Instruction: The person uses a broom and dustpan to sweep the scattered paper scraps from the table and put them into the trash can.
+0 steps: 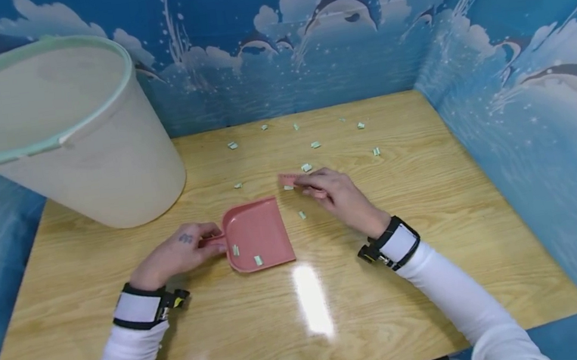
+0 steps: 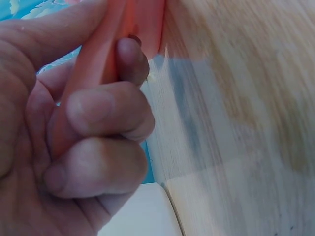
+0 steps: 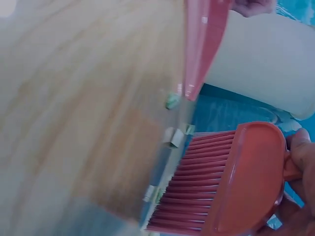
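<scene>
My left hand (image 1: pixel 184 254) grips the handle of a pink dustpan (image 1: pixel 258 229), which lies low over the table with its wide lip facing right. In the left wrist view, the fingers curl round the handle (image 2: pixel 93 64). Two small pale green paper scraps (image 1: pixel 258 260) lie in the pan. To the right of the lip, my right hand (image 1: pixel 342 200) holds a small pink hand brush (image 3: pixel 246 182) by its handle. Its bristles (image 3: pixel 197 187) point down at the tabletop, with a few scraps (image 3: pixel 173 137) close by them. One scrap (image 1: pixel 302 215) sits between pan and right hand.
Several more scraps (image 1: pixel 315 145) are scattered over the back half of the wooden table (image 1: pixel 441 281). A tall whitish bucket (image 1: pixel 119 165) with a green rim stands at the back left. Dolphin-patterned walls (image 1: pixel 277 85) border the back and right.
</scene>
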A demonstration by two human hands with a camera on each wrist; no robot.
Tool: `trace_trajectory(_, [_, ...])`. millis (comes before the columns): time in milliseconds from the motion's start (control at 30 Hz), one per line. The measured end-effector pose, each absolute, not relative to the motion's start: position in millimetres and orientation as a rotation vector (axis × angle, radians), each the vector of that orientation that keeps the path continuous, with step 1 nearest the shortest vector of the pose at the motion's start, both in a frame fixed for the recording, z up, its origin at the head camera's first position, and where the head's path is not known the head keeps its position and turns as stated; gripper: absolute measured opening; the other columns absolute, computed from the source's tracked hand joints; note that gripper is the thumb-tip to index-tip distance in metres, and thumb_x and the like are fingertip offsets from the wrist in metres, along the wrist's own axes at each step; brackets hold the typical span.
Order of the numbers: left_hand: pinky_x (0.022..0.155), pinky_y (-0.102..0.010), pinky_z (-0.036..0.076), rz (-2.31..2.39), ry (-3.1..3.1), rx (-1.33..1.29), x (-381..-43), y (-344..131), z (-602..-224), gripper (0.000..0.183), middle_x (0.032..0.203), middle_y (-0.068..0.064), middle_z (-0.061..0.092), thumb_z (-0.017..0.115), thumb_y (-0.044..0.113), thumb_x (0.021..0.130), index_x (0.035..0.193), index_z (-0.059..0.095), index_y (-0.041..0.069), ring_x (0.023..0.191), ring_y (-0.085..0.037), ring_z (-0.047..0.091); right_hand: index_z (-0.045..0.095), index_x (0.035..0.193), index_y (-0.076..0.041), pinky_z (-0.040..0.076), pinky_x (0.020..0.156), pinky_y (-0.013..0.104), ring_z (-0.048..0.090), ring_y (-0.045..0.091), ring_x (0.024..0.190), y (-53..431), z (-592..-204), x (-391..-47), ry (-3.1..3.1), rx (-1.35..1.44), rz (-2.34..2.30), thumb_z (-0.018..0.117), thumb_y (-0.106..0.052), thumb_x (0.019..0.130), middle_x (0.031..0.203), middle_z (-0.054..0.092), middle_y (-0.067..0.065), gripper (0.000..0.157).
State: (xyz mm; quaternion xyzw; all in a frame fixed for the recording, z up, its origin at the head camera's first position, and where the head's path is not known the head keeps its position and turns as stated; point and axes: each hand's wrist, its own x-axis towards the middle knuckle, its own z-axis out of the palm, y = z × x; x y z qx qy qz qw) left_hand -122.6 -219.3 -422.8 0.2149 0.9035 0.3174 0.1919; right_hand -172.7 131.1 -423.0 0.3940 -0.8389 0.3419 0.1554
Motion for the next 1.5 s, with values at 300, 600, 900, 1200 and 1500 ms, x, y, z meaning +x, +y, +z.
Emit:
trace_trajectory(300, [0.063,-0.033,0.052,0.892,2.542,0.599,-122,-219,-423,0.019,0.088,0.003,0.066,0.064,0.025,0.095,0.109,0.067,0.013,0.074,-0.015,0.056,0.066,0.121,-0.007,0.050,0.089,0.042,0.059,0.022,0.104,133,-427,-167,-2.490,1.243,0.907,0.069,-0.006,0.087,0.115,0.068,0.009,0.034])
trace_trajectory(600, [0.065,-0.033,0.053,0.880,2.548,0.610,-122,-221,-420,0.020,0.090,0.002,0.066,0.063,0.025,0.095,0.111,0.067,0.012,0.075,-0.015,0.057,0.064,0.122,-0.005,0.051,0.079,0.041,0.059,0.017,0.098,152,-417,-144,-2.532,1.269,0.961,0.064,-0.005,0.092,0.109,0.068,0.008,0.030])
trace_trajectory(900, [0.069,-0.035,0.054,0.873,2.544,0.614,-123,-220,-422,0.021,0.093,0.001,0.067,0.063,0.025,0.095,0.111,0.067,0.012,0.079,-0.014,0.058,0.067,0.115,-0.005,0.052,0.072,0.042,0.063,0.019,0.091,165,-404,-149,-2.443,1.073,1.086,0.067,-0.006,0.090,0.106,0.070,0.011,0.025])
trace_trajectory(1200, [0.071,-0.034,0.054,0.880,2.532,0.626,-124,-220,-426,0.020,0.095,0.001,0.068,0.063,0.025,0.096,0.110,0.067,0.012,0.081,-0.013,0.059,0.069,0.110,-0.007,0.053,0.069,0.041,0.062,0.018,0.085,167,-409,-158,-2.511,0.917,0.799,0.063,-0.017,0.095,0.100,0.072,0.008,0.020])
trace_trajectory(1500, [0.069,-0.034,0.054,0.899,2.523,0.638,-124,-220,-424,0.020,0.094,0.001,0.068,0.063,0.024,0.096,0.111,0.067,0.011,0.080,-0.013,0.059,0.068,0.099,-0.008,0.050,0.058,0.033,0.057,0.011,0.066,137,-400,-156,-2.513,1.002,0.852,0.059,-0.017,0.097,0.083,0.069,0.001,0.013])
